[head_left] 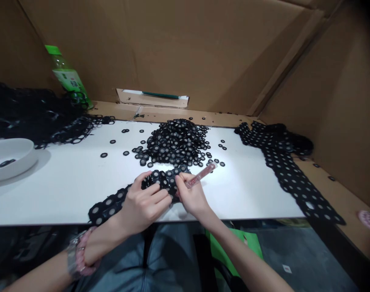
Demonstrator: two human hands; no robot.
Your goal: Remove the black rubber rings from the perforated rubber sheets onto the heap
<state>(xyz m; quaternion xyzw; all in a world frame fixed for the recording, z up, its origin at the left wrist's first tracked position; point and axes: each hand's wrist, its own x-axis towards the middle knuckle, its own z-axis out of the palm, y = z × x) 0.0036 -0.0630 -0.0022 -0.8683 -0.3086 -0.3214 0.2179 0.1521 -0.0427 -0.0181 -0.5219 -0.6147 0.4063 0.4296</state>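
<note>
My left hand (148, 199) is closed on a black perforated strip (108, 202) with rows of pale-centred discs, which lies slantwise along the front of the white table. My right hand (191, 195) grips a pinkish, see-through pen-shaped tool (202, 174), its upper end leaning to the right. The tool's lower tip is hidden by my fingers, at the right end of the strip. Just beyond both hands rises a heap of small black rings (175, 142) with pale centres.
A white bowl (13, 168) holding a few black pieces stands at left, before a tangle of black scrap (29, 113). Behind it leans a green-capped bottle (71, 79). More perforated strip (291, 174) hangs over the right side. Cardboard walls (185, 52) enclose the table (66, 182).
</note>
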